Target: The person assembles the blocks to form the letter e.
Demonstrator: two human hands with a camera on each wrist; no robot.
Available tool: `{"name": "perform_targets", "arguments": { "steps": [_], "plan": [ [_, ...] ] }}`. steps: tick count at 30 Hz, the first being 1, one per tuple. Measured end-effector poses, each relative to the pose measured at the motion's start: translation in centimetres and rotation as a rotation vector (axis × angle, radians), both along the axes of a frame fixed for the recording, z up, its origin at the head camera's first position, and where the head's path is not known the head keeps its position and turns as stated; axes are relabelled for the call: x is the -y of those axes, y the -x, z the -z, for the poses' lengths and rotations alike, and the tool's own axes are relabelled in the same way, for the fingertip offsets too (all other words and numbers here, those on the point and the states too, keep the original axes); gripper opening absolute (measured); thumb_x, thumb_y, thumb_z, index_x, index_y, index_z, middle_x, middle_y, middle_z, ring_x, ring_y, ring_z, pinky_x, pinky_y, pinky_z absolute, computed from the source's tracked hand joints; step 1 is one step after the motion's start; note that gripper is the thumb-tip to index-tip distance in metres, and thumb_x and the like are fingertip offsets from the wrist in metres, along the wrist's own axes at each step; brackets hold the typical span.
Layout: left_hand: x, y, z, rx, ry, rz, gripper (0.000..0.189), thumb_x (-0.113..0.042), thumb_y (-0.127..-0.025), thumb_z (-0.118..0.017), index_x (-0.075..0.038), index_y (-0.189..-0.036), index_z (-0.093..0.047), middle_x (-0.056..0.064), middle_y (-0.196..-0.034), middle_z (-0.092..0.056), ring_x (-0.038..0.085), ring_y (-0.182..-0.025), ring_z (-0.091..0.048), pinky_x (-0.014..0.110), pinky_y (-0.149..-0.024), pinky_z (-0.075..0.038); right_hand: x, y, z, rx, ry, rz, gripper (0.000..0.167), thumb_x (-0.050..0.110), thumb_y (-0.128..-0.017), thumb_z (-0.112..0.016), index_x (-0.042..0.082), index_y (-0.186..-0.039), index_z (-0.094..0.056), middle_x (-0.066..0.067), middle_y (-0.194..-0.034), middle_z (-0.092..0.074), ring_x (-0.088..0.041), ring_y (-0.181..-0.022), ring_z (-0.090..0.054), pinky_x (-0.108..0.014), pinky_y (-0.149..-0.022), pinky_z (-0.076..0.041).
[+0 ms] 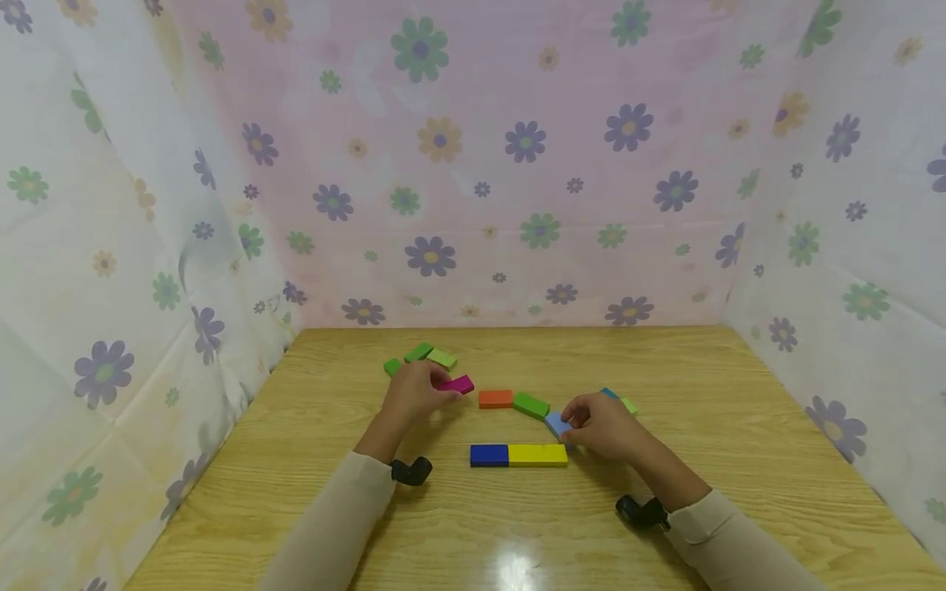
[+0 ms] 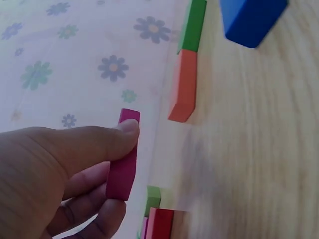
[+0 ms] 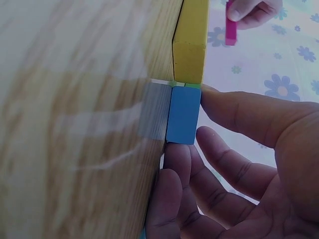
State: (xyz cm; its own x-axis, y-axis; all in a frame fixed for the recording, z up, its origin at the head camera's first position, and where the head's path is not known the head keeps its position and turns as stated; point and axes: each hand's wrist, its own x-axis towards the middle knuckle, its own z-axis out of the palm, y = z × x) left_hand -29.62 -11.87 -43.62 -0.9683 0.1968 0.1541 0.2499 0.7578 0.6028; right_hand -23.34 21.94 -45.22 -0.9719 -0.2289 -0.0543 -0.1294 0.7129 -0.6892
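Observation:
My left hand (image 1: 415, 392) pinches a magenta block (image 2: 122, 172) between thumb and fingers. In the left wrist view the block is held up clear of the table, past the end of an orange block (image 1: 495, 400). A green block (image 1: 531, 405) meets the orange one end to end, slightly angled. At the near right end of this row, my right hand (image 1: 604, 427) has thumb and fingers around a light blue block (image 3: 183, 115), which rests on the table. In front lie a dark blue block (image 1: 489, 455) and a yellow block (image 1: 538, 455), joined in a straight line.
Behind the left hand are green blocks (image 1: 418, 352) and a lime block (image 1: 442, 359); a red block (image 2: 160, 223) shows in the left wrist view. A blue block (image 1: 609, 393) and a light green one (image 1: 629, 406) are partly hidden behind the right hand. Flowered cloth (image 1: 480, 164) encloses the wooden table.

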Motion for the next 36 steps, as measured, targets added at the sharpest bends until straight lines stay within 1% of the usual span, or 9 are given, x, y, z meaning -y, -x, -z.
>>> {"name": "perform_targets", "arguments": {
  "steps": [2,5,9,14,21,29,36],
  "plan": [
    [0.1,-0.3,0.2,0.001,0.012,-0.006,0.026,-0.033,-0.082,-0.089,-0.014,-0.099,-0.08,-0.003,-0.092,-0.074,0.015,-0.082,-0.064,0.034,-0.076,-0.055,0.1,0.0,0.0,0.005,0.006,0.01,0.023,0.018,-0.086,-0.085,0.01,-0.104,-0.073,-0.002,-0.097,-0.069,-0.017,-0.089,-0.063,-0.034,-0.077,-0.055],
    [0.3,-0.8,0.6,0.015,0.033,-0.028,0.024,-0.033,-0.08,-0.09,-0.016,-0.094,-0.08,-0.004,-0.089,-0.073,0.015,-0.08,-0.061,0.033,-0.074,-0.053,0.4,0.0,0.0,0.014,0.02,0.003,0.023,0.018,-0.086,-0.086,0.01,-0.104,-0.073,-0.002,-0.097,-0.069,-0.017,-0.09,-0.063,-0.034,-0.078,-0.055],
    [0.5,-1.2,1.0,0.017,0.054,-0.05,0.022,-0.033,-0.078,-0.092,-0.018,-0.09,-0.08,-0.005,-0.086,-0.071,0.014,-0.077,-0.06,0.032,-0.071,-0.051,0.8,-0.2,0.0,0.018,0.026,-0.01,0.024,0.019,-0.086,-0.085,0.01,-0.104,-0.073,-0.002,-0.098,-0.068,-0.017,-0.091,-0.063,-0.035,-0.08,-0.055],
    [0.1,-1.0,1.3,0.039,0.056,-0.033,0.024,-0.034,-0.075,-0.094,-0.019,-0.087,-0.079,-0.006,-0.083,-0.07,0.015,-0.075,-0.06,0.032,-0.069,-0.05,0.6,-0.3,-0.1,0.009,0.002,0.013,0.024,0.018,-0.085,-0.086,0.011,-0.104,-0.073,-0.002,-0.099,-0.069,-0.017,-0.092,-0.063,-0.036,-0.081,-0.056],
    [-0.5,-0.8,1.4,0.078,0.049,-0.019,0.025,-0.034,-0.074,-0.094,-0.018,-0.085,-0.078,-0.005,-0.083,-0.07,0.016,-0.075,-0.059,0.031,-0.068,-0.049,0.2,-0.4,-0.5,0.009,-0.005,0.014,0.024,0.017,-0.086,-0.085,0.01,-0.104,-0.073,-0.003,-0.098,-0.069,-0.017,-0.091,-0.063,-0.036,-0.08,-0.055],
    [-0.7,-0.8,1.8,0.086,0.056,-0.006,0.029,-0.036,-0.073,-0.095,-0.017,-0.084,-0.076,-0.005,-0.084,-0.07,0.016,-0.077,-0.06,0.032,-0.069,-0.051,0.1,-0.4,-0.5,0.009,-0.003,0.009,0.024,0.017,-0.086,-0.085,0.009,-0.104,-0.072,-0.003,-0.098,-0.068,-0.018,-0.09,-0.062,-0.035,-0.08,-0.055],
    [-0.8,-0.7,2.1,0.092,0.061,-0.015,0.029,-0.037,-0.073,-0.095,-0.017,-0.084,-0.076,-0.005,-0.084,-0.07,0.016,-0.077,-0.06,0.032,-0.07,-0.051,0.0,-0.3,-0.4,0.003,0.007,0.0,0.024,0.016,-0.086,-0.084,0.008,-0.105,-0.072,-0.004,-0.099,-0.068,-0.018,-0.091,-0.063,-0.036,-0.081,-0.056]
  ]
}}
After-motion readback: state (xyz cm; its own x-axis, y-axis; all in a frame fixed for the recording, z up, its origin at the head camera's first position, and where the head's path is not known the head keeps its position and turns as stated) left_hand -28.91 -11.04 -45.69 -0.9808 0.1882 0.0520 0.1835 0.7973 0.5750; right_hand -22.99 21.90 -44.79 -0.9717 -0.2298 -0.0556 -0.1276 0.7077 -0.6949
